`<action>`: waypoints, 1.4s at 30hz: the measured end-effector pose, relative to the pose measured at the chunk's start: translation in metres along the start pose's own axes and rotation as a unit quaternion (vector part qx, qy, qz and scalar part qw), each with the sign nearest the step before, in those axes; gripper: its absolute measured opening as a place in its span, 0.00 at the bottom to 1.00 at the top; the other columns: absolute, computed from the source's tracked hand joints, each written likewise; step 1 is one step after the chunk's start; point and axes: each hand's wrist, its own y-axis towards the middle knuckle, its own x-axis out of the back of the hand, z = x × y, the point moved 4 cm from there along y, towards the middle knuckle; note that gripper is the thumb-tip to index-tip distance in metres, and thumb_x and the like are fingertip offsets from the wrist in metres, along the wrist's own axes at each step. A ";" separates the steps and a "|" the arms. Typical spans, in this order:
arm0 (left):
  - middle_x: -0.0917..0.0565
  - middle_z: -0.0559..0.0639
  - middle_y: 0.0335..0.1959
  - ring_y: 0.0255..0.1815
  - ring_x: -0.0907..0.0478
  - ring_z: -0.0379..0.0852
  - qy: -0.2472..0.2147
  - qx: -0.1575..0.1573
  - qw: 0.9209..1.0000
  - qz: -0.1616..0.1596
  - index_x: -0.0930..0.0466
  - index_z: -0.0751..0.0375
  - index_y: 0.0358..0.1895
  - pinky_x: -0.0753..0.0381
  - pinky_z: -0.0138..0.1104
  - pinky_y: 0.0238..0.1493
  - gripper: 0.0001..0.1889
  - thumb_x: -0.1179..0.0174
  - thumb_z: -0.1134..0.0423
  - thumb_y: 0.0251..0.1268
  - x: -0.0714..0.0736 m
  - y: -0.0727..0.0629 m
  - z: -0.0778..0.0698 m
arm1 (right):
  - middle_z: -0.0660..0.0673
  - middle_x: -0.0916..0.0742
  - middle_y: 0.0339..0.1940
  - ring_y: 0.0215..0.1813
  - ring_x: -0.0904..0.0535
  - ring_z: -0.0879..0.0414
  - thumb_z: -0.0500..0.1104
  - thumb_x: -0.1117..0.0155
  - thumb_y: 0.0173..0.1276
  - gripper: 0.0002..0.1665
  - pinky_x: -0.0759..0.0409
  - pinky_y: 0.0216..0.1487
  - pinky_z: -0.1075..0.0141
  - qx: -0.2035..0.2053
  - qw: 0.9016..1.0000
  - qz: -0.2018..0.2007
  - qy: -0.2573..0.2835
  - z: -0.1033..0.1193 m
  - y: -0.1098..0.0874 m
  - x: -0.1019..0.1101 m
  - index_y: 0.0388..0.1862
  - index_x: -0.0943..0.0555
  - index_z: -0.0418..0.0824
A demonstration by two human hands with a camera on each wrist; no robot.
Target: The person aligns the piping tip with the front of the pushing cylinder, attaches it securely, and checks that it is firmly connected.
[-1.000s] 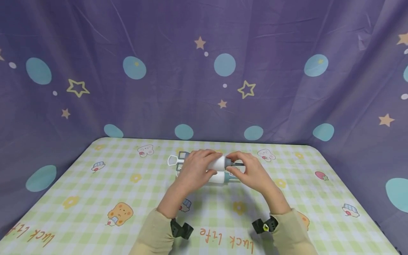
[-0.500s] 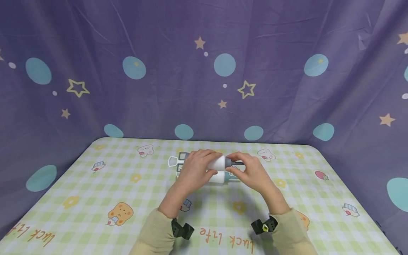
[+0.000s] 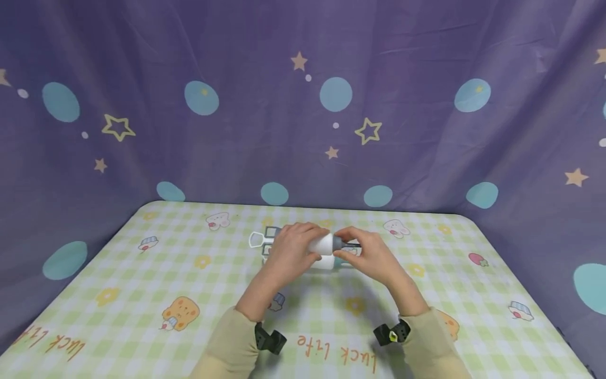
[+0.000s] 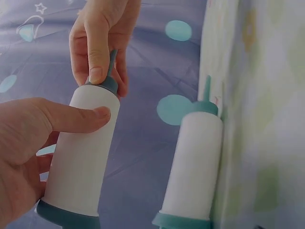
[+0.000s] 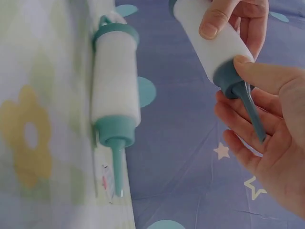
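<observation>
In the head view, my left hand [image 3: 290, 248] grips the white barrel of a large plastic syringe [image 3: 322, 245] with a dark grey-blue cap and thin nozzle. My right hand [image 3: 374, 256] pinches that cap with thumb and fingers, the nozzle [image 5: 251, 114] passing between them in the right wrist view. At the far left end, a white plunger ring [image 3: 256, 240] and dark finger loops [image 3: 272, 231] stick out past the left hand. A second syringe [image 4: 193, 164], with teal ends, lies on the table just nearer to me, untouched and partly hidden by my hands.
A green-and-white checked cloth [image 3: 203, 287] printed with cartoons and lettering covers the table. Behind it hangs a purple curtain [image 3: 265, 105] with stars and dots. A black wrist camera [image 3: 270, 338] sits on each sleeve.
Both hands keep their hold on the same syringe. The right hand's fingers have shifted slightly left at the cap, and the head view has tilted a little.
</observation>
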 end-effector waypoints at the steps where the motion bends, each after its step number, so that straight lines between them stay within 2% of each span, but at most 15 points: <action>1: 0.19 0.44 0.47 0.47 0.23 0.46 0.001 0.002 1.000 0.008 0.21 0.50 0.51 0.27 0.40 0.49 0.25 0.29 0.61 0.43 -0.002 0.000 0.001 | 0.50 0.15 0.41 0.45 0.20 0.56 0.48 0.34 0.58 0.19 0.20 0.39 0.62 -0.006 1.000 0.008 -0.001 -0.001 0.000 -0.001 0.48 0.22 0.45; 8: 0.19 0.44 0.47 0.45 0.22 0.46 -0.016 0.033 0.997 0.067 0.21 0.49 0.51 0.26 0.41 0.47 0.26 0.29 0.60 0.42 -0.019 -0.008 0.010 | 0.52 0.17 0.40 0.44 0.21 0.58 0.49 0.35 0.58 0.17 0.20 0.42 0.62 -0.014 0.998 0.065 0.004 -0.006 -0.002 -0.013 0.46 0.22 0.46; 15: 0.18 0.44 0.45 0.43 0.22 0.44 -0.027 0.022 0.994 0.108 0.21 0.50 0.51 0.25 0.39 0.44 0.26 0.28 0.58 0.41 -0.035 -0.017 0.014 | 0.56 0.18 0.36 0.40 0.22 0.60 0.51 0.33 0.56 0.16 0.23 0.44 0.58 -0.008 0.995 0.091 -0.035 -0.013 -0.009 -0.022 0.42 0.20 0.47; 21: 0.18 0.44 0.43 0.40 0.21 0.43 -0.040 0.012 0.989 0.143 0.20 0.50 0.50 0.24 0.35 0.39 0.26 0.28 0.58 0.40 -0.048 -0.020 0.016 | 0.55 0.17 0.34 0.38 0.21 0.61 0.49 0.31 0.54 0.16 0.23 0.39 0.65 -0.024 0.990 0.126 -0.052 -0.018 -0.013 -0.028 0.41 0.19 0.47; 27: 0.18 0.44 0.43 0.41 0.21 0.42 -0.062 0.016 0.980 0.186 0.20 0.50 0.50 0.25 0.33 0.38 0.26 0.29 0.57 0.41 -0.059 -0.023 0.017 | 0.56 0.17 0.31 0.34 0.21 0.62 0.50 0.30 0.52 0.15 0.24 0.36 0.69 -0.041 0.983 0.165 -0.064 -0.023 -0.017 -0.036 0.39 0.19 0.47; 34: 0.18 0.42 0.44 0.43 0.22 0.40 -0.068 0.023 0.975 0.212 0.20 0.50 0.49 0.24 0.33 0.41 0.25 0.29 0.57 0.41 -0.064 -0.024 0.015 | 0.56 0.17 0.30 0.33 0.22 0.63 0.50 0.30 0.52 0.15 0.25 0.34 0.69 -0.063 0.977 0.190 -0.068 -0.027 -0.020 -0.041 0.39 0.20 0.48; 42: 0.18 0.42 0.44 0.45 0.22 0.40 -0.083 0.017 0.973 0.216 0.19 0.52 0.48 0.24 0.32 0.45 0.24 0.28 0.58 0.40 -0.068 -0.027 0.014 | 0.53 0.16 0.30 0.31 0.22 0.63 0.48 0.29 0.51 0.16 0.24 0.34 0.68 -0.064 0.975 0.203 -0.064 -0.026 -0.021 -0.044 0.38 0.19 0.45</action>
